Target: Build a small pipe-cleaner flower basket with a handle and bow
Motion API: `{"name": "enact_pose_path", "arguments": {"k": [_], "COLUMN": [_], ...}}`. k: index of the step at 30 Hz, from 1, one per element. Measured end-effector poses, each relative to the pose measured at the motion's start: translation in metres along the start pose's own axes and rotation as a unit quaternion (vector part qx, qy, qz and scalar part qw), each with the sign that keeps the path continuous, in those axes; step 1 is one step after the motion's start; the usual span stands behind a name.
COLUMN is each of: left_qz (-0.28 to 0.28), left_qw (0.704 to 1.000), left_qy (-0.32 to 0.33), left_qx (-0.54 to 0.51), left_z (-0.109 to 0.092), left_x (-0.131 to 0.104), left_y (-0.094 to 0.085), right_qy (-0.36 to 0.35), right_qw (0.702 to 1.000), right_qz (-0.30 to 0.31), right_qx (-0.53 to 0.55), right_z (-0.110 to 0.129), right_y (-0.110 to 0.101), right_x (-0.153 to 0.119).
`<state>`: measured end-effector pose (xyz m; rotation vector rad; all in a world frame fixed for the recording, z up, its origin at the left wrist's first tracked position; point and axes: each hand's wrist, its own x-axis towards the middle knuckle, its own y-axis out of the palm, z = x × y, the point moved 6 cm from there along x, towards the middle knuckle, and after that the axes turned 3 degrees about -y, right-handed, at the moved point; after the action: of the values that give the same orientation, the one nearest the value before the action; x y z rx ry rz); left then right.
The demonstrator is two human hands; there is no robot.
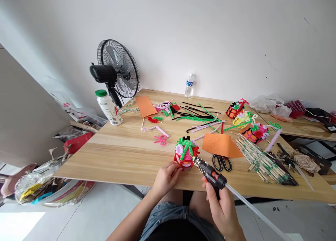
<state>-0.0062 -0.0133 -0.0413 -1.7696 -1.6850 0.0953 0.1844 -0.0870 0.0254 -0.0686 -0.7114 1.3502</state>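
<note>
A small pipe-cleaner flower basket (183, 161), red around the sides with green, pink and lilac flowers on top, stands near the table's front edge. My left hand (168, 177) grips its lower left side, fingers closed against it. In my right hand (219, 202) is a black and orange hot glue gun (210, 172), a long clear glue stick (252, 207) running out of its back. Its nozzle points at the basket's right side, touching or very near the flowers. Black-handled scissors (222, 162) lie just beyond the gun, beside a folded orange sheet (220, 145).
Several pipe cleaners (196, 115) lie across the table's middle. Finished-looking flower baskets (256, 132) and a bundle of green-tipped sticks (259, 160) are at right. A white bottle (109, 108) and a fan (118, 69) stand left; a water bottle (189, 85) is by the wall.
</note>
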Motion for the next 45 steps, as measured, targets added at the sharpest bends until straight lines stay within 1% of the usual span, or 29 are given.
{"name": "enact_pose_path", "arguments": {"k": [4,12,19,23,27,32,40,45], "left_qz": [-0.002,-0.006,-0.013,-0.015,-0.015,-0.017,-0.015,-0.016], "left_qw": [1.0,1.0,1.0,1.0,0.999,0.999,0.999,0.999], "left_qy": [0.007,0.015,0.023,0.025,0.028,0.031,0.03,0.029], "left_qx": [0.001,-0.008,-0.006,-0.01,-0.006,-0.01,-0.007,0.001], "left_z": [-0.002,-0.002,0.002,0.002,0.002,0.001,0.001,0.001], "left_x": [0.0,-0.001,-0.001,-0.002,-0.002,-0.002,-0.002,-0.003], "left_y": [-0.001,-0.003,-0.001,-0.001,-0.001,-0.001,-0.001,-0.001], "right_qy": [-0.021,-0.068,-0.147,-0.173,-0.181,-0.182,-0.203,-0.195], "right_qw": [0.997,0.99,0.963,0.952,0.947,0.948,0.94,0.941], "right_qz": [-0.006,-0.023,-0.044,-0.047,-0.049,-0.046,-0.058,-0.053], "right_qx": [-0.068,-0.123,-0.221,-0.249,-0.262,-0.257,-0.269,-0.27], "right_z": [0.004,0.01,0.019,0.024,0.026,0.027,0.034,0.034], "right_y": [-0.001,0.001,0.003,0.004,0.004,0.004,0.006,0.004], "right_x": [0.001,0.005,0.007,0.008,0.007,0.008,0.011,0.009]}}
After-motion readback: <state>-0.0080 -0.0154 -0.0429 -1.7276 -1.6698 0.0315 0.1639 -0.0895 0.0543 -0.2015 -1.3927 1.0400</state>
